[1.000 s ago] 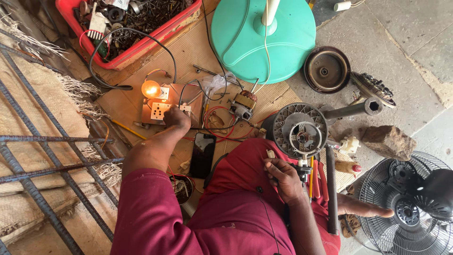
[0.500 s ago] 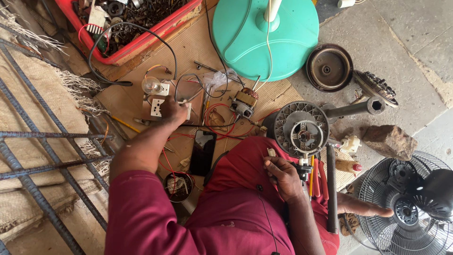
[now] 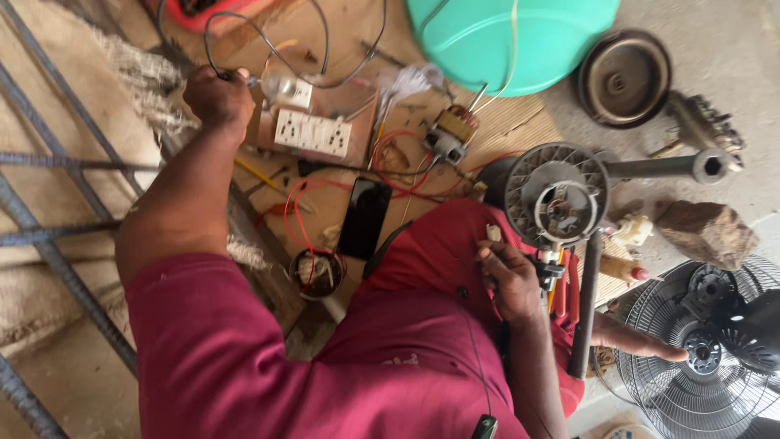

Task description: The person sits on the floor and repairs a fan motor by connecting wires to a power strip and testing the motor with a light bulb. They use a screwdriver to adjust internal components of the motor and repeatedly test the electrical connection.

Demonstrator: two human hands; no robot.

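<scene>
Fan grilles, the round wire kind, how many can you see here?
1: a wire fan grille at the lower right corner, beside the grey motor housing. It runs off frame; others may be hidden.

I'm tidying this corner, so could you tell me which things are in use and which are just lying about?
In use:
left hand on black cable
socket board
right hand by round fan housing

Lying about:
black phone
teal basin
stone
fan guard
</scene>
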